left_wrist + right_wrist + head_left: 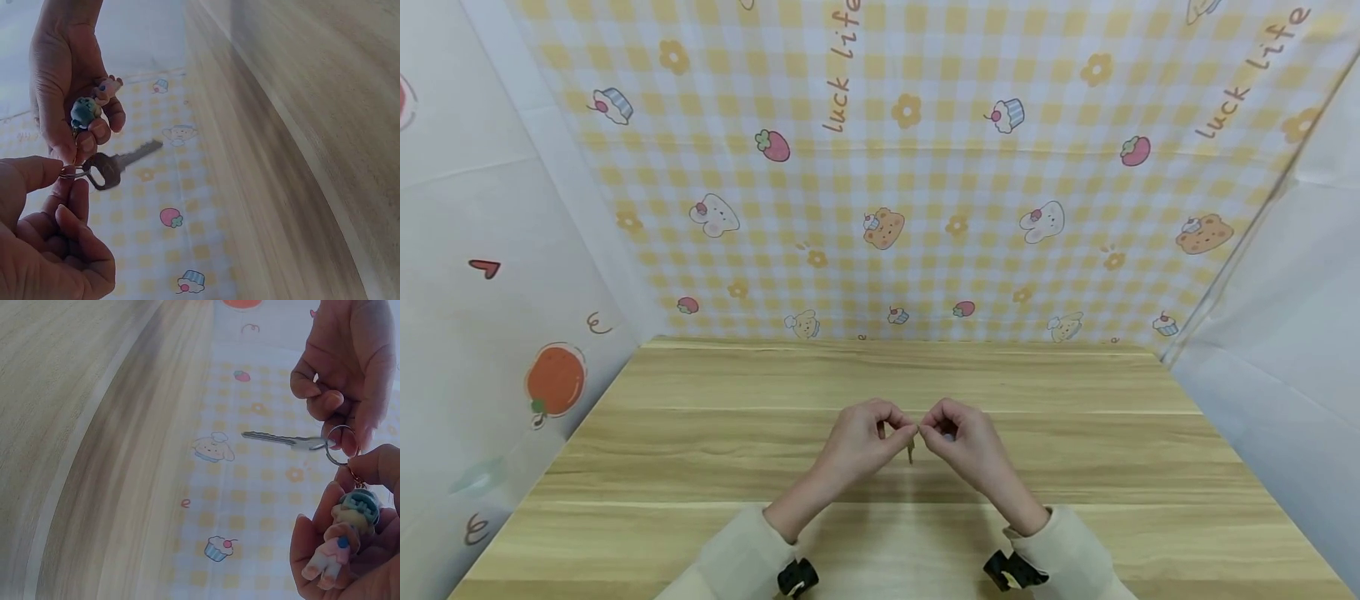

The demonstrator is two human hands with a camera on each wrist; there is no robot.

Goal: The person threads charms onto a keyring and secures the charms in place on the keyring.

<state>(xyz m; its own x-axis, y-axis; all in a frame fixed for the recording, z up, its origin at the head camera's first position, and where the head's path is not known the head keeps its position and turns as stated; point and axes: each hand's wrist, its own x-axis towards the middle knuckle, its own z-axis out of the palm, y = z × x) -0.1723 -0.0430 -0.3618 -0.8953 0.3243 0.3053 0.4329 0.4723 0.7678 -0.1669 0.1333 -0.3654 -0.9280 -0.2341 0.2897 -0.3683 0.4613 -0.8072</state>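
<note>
Both hands meet over the table, fingertips close together in the head view. My left hand (pixel 868 437) pinches a thin metal key ring (pixel 339 426) between thumb and forefinger. From that ring a silver key (pixel 284 440) sticks out, and it hangs down between the hands in the head view. My right hand (pixel 967 442) pinches the short chain (pixel 357 477) of a keychain where it joins the ring. The keychain's small doll figurine (pixel 337 544), with a teal cap and a pink-and-white body, lies against the right palm and curled fingers; in the head view it is mostly hidden.
A wood-grain table (pixel 700 467) spreads under the hands. Behind it hangs a yellow checked cloth (pixel 850 183) with printed cartoons, and white cloth walls (pixel 1285 275) stand on both sides. Dark camera straps (pixel 797 577) sit by the sleeve cuffs.
</note>
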